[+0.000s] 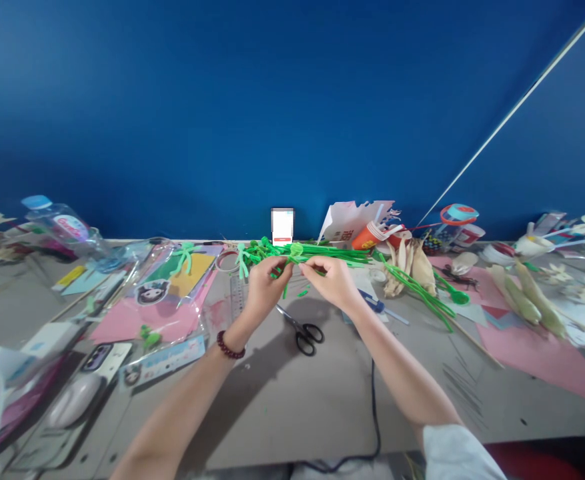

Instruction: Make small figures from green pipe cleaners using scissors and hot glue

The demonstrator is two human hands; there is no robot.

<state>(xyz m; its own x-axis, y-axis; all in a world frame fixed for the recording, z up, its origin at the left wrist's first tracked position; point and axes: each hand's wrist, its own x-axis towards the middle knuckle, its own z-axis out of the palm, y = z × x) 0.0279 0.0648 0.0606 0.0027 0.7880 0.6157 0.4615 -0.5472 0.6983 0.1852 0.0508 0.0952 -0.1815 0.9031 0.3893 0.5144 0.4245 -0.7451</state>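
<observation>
Light-green fuzzy craft piece sits between two hands, just above the middle of a grey tabletop. From where I stand, far left is a clear plastic bottle with a blue cap; nearer the person lies a pale, rounded computer mouse. Next come pink paper sheets, partly under clear plastic. The left hand, a dark-red beaded bracelet at its wrist, pinches the piece's left side, thumb against forefinger. Black-handled scissors lie below, between the forearms, and a phone with a lit white screen stands behind. The right hand pinches from the other side, its fingers curled in. Behind it run fuzzy bright-green stems, then orange paper cups and tan dried husks.
</observation>
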